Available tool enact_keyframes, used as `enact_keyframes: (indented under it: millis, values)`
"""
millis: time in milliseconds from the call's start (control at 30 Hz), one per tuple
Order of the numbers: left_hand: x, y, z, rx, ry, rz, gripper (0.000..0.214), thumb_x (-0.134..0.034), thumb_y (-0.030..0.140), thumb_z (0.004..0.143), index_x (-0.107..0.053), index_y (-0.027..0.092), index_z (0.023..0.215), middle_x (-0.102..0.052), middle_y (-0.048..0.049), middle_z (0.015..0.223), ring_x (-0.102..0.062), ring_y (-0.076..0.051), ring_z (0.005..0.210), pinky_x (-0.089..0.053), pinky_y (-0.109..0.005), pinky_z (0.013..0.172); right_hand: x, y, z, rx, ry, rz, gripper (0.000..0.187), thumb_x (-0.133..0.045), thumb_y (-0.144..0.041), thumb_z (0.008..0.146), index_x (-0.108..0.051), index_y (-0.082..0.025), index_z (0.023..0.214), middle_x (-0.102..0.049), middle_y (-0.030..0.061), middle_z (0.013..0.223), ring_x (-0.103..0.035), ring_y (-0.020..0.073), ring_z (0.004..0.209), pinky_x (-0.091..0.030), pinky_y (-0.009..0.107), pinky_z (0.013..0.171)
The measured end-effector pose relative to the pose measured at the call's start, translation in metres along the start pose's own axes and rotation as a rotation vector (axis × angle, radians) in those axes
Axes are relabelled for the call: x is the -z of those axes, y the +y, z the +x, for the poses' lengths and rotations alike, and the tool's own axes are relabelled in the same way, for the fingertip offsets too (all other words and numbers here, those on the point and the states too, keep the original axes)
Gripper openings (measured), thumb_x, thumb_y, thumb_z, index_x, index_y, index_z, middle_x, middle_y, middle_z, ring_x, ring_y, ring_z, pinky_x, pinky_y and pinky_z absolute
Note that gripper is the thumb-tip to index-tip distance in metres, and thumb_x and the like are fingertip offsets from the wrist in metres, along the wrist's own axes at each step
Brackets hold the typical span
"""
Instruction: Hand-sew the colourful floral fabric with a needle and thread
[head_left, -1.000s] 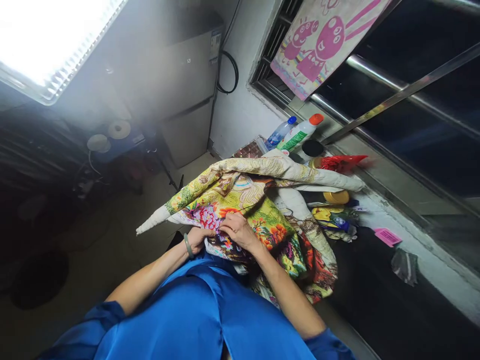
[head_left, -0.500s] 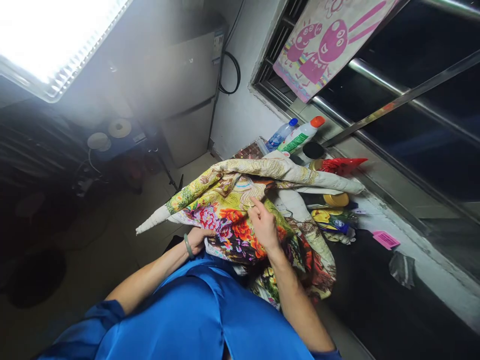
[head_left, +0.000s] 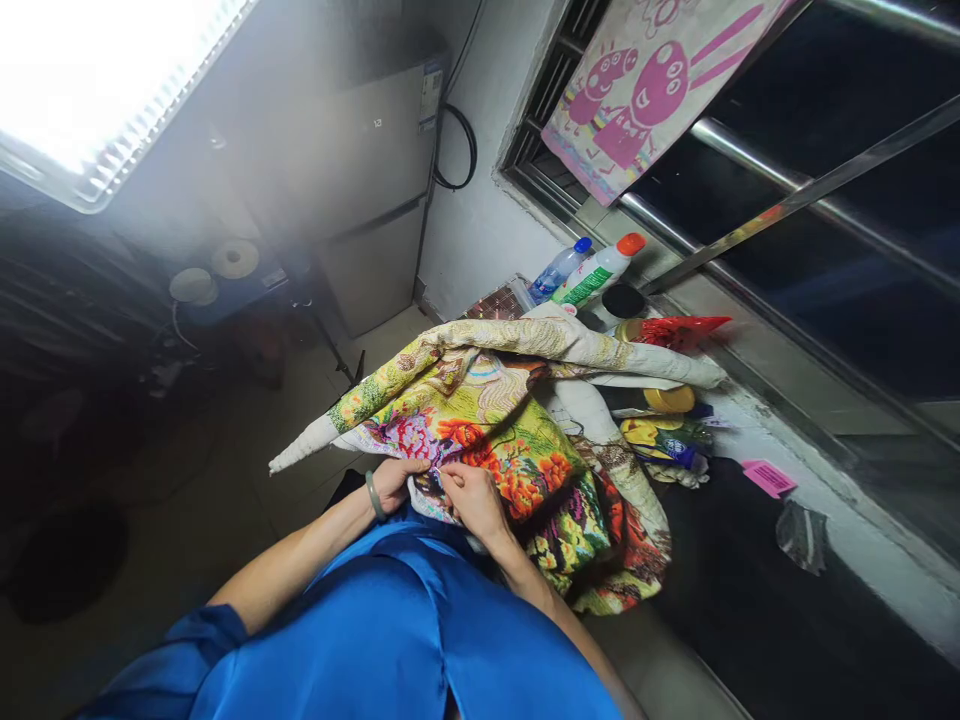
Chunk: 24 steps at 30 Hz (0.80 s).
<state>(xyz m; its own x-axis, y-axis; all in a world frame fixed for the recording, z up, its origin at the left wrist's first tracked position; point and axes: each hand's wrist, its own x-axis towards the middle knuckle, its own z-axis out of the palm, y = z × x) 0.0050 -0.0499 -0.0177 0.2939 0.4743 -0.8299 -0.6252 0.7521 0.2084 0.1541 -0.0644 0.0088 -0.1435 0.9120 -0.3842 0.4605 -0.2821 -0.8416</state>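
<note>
A large embroidered cloth (head_left: 547,440) with orange, pink and yellow flowers lies bunched in front of me, its far edge rolled into a long whitish roll. At the cloth's near-left edge my left hand (head_left: 395,482), with a pale green bangle on the wrist, is closed on the fabric, thumb on top. Close beside it my right hand (head_left: 474,500) has thumb and finger pinched at the flowered surface. Whatever sits between those fingertips is too small to make out.
Behind the roll stand a blue-capped bottle (head_left: 559,272), an orange-capped bottle (head_left: 604,270) and a red packet (head_left: 679,332). A dark surface (head_left: 750,580) with a pink card (head_left: 769,478) extends to the right. A barred window is beyond, and a refrigerator (head_left: 375,150) stands at the back.
My right hand has come down and left from the upper middle of the cloth to beside my left hand, its pointing finger now in a pinch. My left hand has stayed at the edge.
</note>
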Motion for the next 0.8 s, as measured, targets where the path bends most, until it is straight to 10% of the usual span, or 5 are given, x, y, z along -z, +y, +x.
enact_keyframes:
  millis: [533, 800]
  values:
    - [-0.002, 0.001, -0.003, 0.032, 0.017, 0.002, 0.04, -0.082, -0.005, 0.057, -0.075, 0.01, 0.094, -0.079, -0.0128, 0.081, -0.076, -0.031, 0.084, -0.059, -0.044, 0.088, -0.008, 0.004, 0.002, -0.014, 0.029, -0.047, 0.024, -0.051, -0.027, 0.082, -0.07, -0.021, 0.068, -0.054, -0.0035, 0.041, -0.047, 0.0131, 0.032, -0.037, 0.023, 0.038]
    - [0.0, -0.001, 0.001, 0.0, 0.034, 0.001, 0.037, -0.082, -0.003, 0.056, -0.076, 0.009, 0.09, -0.079, -0.0122, 0.078, -0.076, -0.029, 0.079, -0.06, -0.041, 0.084, -0.005, 0.012, 0.007, 0.066, 0.126, 0.001, 0.015, -0.063, -0.023, 0.072, -0.078, -0.023, 0.069, -0.076, 0.0051, 0.072, -0.067, 0.0208, 0.063, -0.055, 0.031, 0.065]
